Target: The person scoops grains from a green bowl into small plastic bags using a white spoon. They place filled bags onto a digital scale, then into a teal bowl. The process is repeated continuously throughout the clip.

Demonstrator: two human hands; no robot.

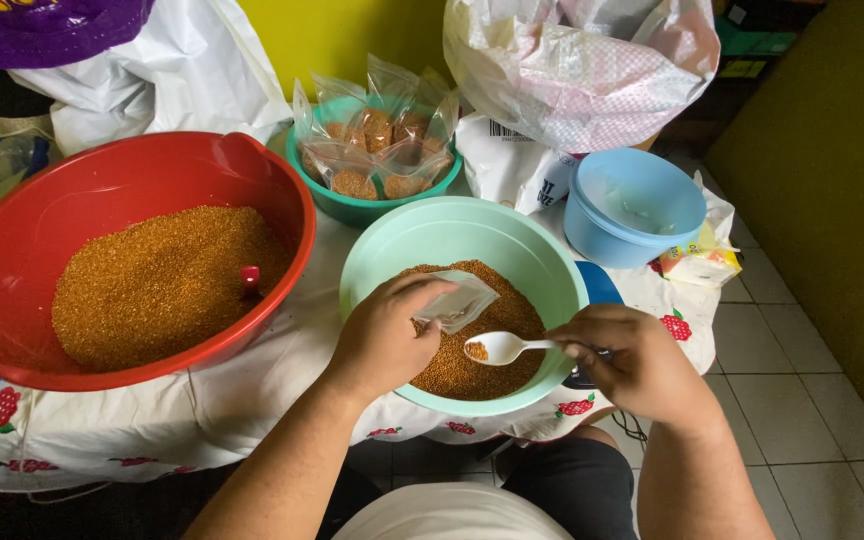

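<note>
Centre of frame: left hand (384, 338) pinches a small clear plastic pouch (458, 301) by its mouth, while right hand (637, 362) is closed around the handle of a white plastic spoon (503, 347) carrying a little orange-brown grain, both above a mint-green round plastic bowl (389, 252) part-filled with the same grain. Left of frame: large red plastic basin (12, 245) of grain on the cloth-covered table (252, 395). Upper centre: teal bowl (352, 207) of filled pouches; upper right: empty light-blue tub (632, 205).
</note>
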